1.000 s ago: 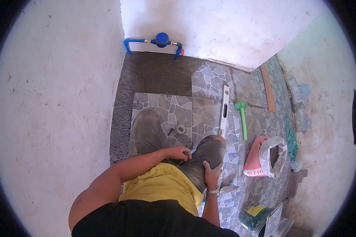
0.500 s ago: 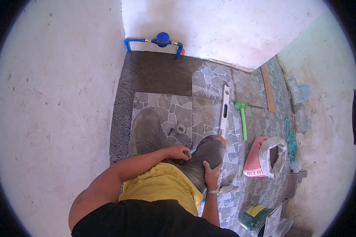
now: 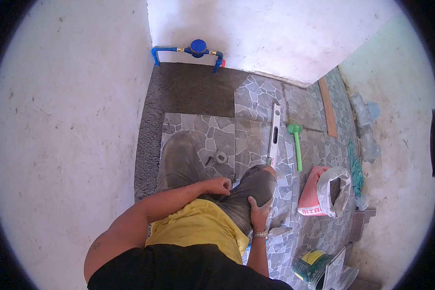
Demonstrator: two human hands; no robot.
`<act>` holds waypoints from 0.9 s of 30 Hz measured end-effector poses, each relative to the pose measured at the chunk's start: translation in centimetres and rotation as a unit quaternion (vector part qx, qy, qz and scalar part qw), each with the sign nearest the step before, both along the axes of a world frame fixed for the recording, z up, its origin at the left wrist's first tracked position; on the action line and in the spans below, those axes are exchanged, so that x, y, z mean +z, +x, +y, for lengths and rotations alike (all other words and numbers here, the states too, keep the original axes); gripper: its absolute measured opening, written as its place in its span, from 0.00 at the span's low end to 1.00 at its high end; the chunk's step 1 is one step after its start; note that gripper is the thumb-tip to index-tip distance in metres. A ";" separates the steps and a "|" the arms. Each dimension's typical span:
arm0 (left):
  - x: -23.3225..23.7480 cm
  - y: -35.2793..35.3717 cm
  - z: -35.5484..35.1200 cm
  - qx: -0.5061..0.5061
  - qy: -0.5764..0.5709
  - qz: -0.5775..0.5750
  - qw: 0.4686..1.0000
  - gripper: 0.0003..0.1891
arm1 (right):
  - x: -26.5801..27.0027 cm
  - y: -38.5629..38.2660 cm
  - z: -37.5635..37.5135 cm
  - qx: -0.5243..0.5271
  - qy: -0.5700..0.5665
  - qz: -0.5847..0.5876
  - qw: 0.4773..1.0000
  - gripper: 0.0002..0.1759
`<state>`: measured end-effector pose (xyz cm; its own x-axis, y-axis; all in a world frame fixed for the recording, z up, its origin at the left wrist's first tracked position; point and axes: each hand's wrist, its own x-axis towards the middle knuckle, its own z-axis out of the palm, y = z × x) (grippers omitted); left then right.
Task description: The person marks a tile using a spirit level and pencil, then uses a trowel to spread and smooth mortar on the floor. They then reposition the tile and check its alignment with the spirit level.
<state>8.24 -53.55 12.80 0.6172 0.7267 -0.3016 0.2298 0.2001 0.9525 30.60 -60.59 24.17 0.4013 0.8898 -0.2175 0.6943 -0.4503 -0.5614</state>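
Observation:
My left hand is over my lap with its fingers curled in. Whatever it may hold is hidden. My right hand, with a watch on the wrist, rests on the thigh of my grey trousers, its thumb apart from the fingers. On the stone-patterned tile between my knees lies a small round grey object with a dark piece beside it. A spirit level lies on the tiles beyond my right knee. Right of it is a green mallet.
Dark mortar covers the floor corner below a blue water meter and its pipes. To the right stand an opened sack and a bucket on its side. A wooden strip lies farther off. White walls flank the floor.
The fingers of my left hand have curled in slightly. My right hand and the tools on the floor have stayed in place.

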 end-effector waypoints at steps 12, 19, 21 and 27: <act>1.0 -0.4 0.0 -0.038 -0.012 -0.034 0.999 0.10 | 0.8 -0.3 0.1 0.002 -0.007 0.006 1.000 0.61; -0.1 -0.2 0.2 -0.070 -0.062 -0.041 0.995 0.16 | -0.3 0.3 0.0 0.016 0.011 -0.017 1.000 0.64; -0.5 -0.1 0.2 -0.071 -0.054 -0.050 0.995 0.16 | -0.3 0.2 0.0 0.014 0.009 -0.018 1.000 0.64; -1.1 0.2 0.0 -0.026 -0.017 -0.043 0.999 0.14 | -0.3 0.3 0.0 0.020 0.008 -0.022 1.000 0.64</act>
<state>8.43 -53.59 11.66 0.6779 0.6837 -0.2701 0.1589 0.2225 0.9619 30.92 -60.56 23.82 0.3740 0.9085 -0.1863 0.7352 -0.4129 -0.5376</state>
